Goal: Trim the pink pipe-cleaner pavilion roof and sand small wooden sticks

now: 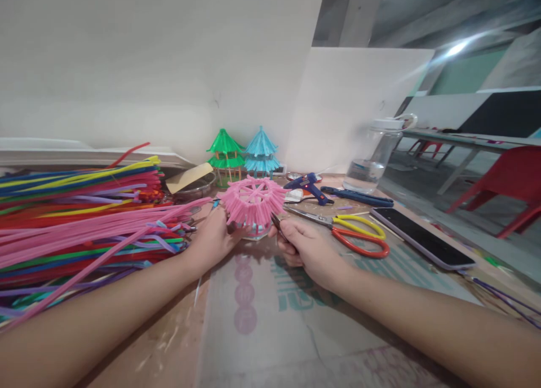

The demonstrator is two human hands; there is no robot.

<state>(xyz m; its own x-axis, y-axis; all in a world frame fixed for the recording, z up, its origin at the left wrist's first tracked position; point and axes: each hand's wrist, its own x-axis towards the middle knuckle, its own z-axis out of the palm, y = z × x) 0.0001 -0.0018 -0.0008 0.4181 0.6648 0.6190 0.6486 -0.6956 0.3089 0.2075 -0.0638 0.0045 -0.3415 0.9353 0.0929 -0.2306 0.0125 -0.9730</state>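
Observation:
A pink pipe-cleaner pavilion model [253,202] stands in front of me, its fringed roof ring slanting outward around an open top with crossing spokes. My left hand [214,230] is closed at the model's left side, steadying its lower part; some fingertips are hidden behind the fringe. My right hand [301,244] is closed around a thin dark tool [277,223], whose tip meets the right edge of the pink fringe. The exact kind of tool is hard to make out. Behind stand a green pavilion model [226,154] and a light blue pavilion model [261,151].
Bundles of coloured pipe cleaners [84,224] cover the left side. To the right lie scissors [359,236], a blue glue gun [310,186], dark blue pliers [359,196] and a phone [422,236]. A water bottle [367,157] stands near the white partition [355,106].

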